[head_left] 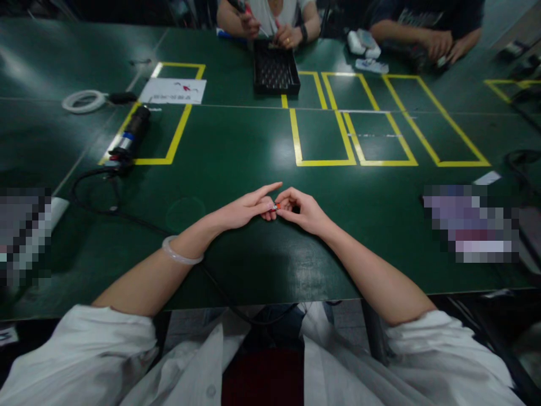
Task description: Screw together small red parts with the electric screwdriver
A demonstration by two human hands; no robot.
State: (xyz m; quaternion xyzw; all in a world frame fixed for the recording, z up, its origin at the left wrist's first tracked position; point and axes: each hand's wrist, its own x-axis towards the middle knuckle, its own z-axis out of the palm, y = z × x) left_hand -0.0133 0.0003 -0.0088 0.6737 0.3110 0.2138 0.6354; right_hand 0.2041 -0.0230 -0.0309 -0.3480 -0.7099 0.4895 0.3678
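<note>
My left hand (253,207) and my right hand (302,210) meet above the green table (236,259), close to its front edge. Between their fingertips is a small part with red, orange and silvery bits (275,207), too small to name. The left thumb and curled fingers pinch it from one side while the left index finger points outward. From the other side, the right thumb and index finger close on it. Most of the part is covered by the fingers.
A black electric screwdriver (134,132) with a cable lies left, near a white coil (83,101) and a paper sheet (173,91). Yellow tape (325,163) marks rectangles. Across the table, one person works over a black tray (276,73); another sits right. Blurred items lie at both sides.
</note>
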